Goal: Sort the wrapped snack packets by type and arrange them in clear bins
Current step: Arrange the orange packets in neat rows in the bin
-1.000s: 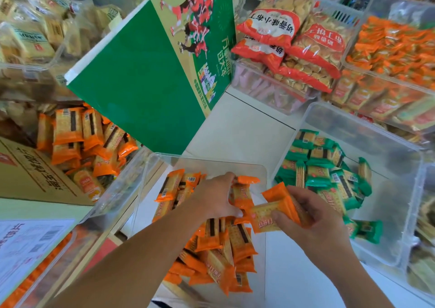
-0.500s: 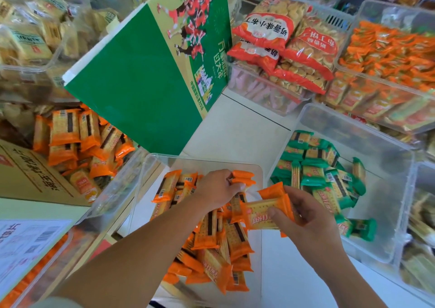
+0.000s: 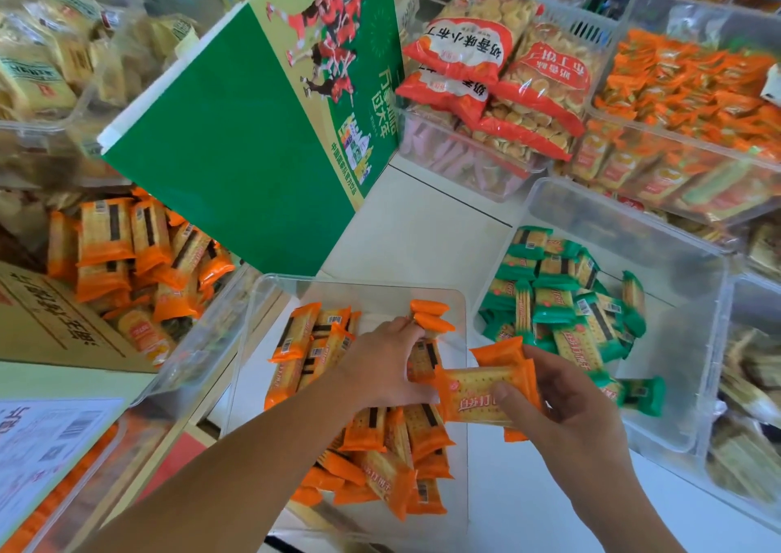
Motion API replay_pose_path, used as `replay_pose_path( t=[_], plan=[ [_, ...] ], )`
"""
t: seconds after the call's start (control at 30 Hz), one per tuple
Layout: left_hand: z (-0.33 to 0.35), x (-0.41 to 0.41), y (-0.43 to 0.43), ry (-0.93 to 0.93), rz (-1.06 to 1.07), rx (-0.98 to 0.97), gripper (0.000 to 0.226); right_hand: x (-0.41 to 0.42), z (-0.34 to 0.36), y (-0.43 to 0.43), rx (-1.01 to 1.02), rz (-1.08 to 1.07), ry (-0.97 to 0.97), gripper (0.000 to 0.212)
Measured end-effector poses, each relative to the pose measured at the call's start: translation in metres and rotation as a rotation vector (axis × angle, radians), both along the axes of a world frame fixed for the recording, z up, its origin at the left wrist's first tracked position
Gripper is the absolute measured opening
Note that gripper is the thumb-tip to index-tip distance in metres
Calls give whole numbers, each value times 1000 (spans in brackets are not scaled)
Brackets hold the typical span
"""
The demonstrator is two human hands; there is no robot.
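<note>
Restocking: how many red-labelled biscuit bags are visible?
4 red-labelled clear biscuit bags piled in one clear bin: upper left, upper right, lower left, lower right. Others may be hidden.

- Bright, even daylight lit everything; shadows were faint.
- Wide-angle warping bent the edges farthest from the right hand [image 3: 566, 409].
- The clear bin [image 3: 84, 100] up-left of it looked hazy.

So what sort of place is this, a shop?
Probably a snack shop or its stockroom. Clear bins hold sorted orange cracker packets and green cracker packets, red bags of small biscuits are stacked behind, and a printed cardboard carton sits at the left.
</note>
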State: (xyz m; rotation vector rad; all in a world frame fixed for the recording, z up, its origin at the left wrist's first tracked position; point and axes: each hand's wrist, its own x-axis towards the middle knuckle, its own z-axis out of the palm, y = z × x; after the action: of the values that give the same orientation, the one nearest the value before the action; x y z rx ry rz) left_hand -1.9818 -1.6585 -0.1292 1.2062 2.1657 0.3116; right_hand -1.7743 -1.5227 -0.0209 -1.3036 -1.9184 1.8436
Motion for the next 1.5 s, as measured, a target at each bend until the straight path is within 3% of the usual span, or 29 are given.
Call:
replay_pose_path(
  t=[0.07, 0.2, 0.27, 0.33, 0.47, 0.67, 0.8, 0.9, 1.03, 1.2, 1.27, 1.37, 1.5],
  plan=[
    [0, 2, 1, 93, -54, -66, 101, -1, -1, -3, 14, 0, -3, 52],
    [1, 2, 2, 88, 124, 2, 43, -11, -3, -7, 60, 41, -16, 58],
    [1, -1, -4, 155, 168, 89, 31, -17, -2, -8, 82, 75, -12, 59],
    [1, -4, -6, 145, 237, 144, 30, -18, -2, -8, 101, 82, -12, 59],
    [10, -5, 5, -246, 591, 150, 29, -15, -4, -11, 89, 58, -4, 56],
    [12, -14, 5, -331, 478, 100, 10, -40, -2, -15, 277, 214, -28, 78],
    [28, -25, -11, -372, 342, 14, 49, -75, -10, -20, 390, 429, -41, 76],
    [37, -32, -28, -441, 337, 27, 37, -88, -24, -18, 308, 434, -62, 73],
    [45, -36, -51, -604, 359, 10, 82, -97, -36, -17, 254, 459, -52, 71],
    [42, -24, -51, -513, 348, 96, 38, -108, -48, -25, 126, 505, -117, 70],
    [39, -20, -54, -493, 371, 124, 38, -113, -42, -23, -9, 485, -135, 60],
    [33, -19, -62, -473, 404, 132, 50, -126, -38, -17, -192, 440, -199, 26],
    [30, -17, -68, -587, 504, 236, 54, -129, -37, -10, -401, 368, -121, 35]
  ],
)
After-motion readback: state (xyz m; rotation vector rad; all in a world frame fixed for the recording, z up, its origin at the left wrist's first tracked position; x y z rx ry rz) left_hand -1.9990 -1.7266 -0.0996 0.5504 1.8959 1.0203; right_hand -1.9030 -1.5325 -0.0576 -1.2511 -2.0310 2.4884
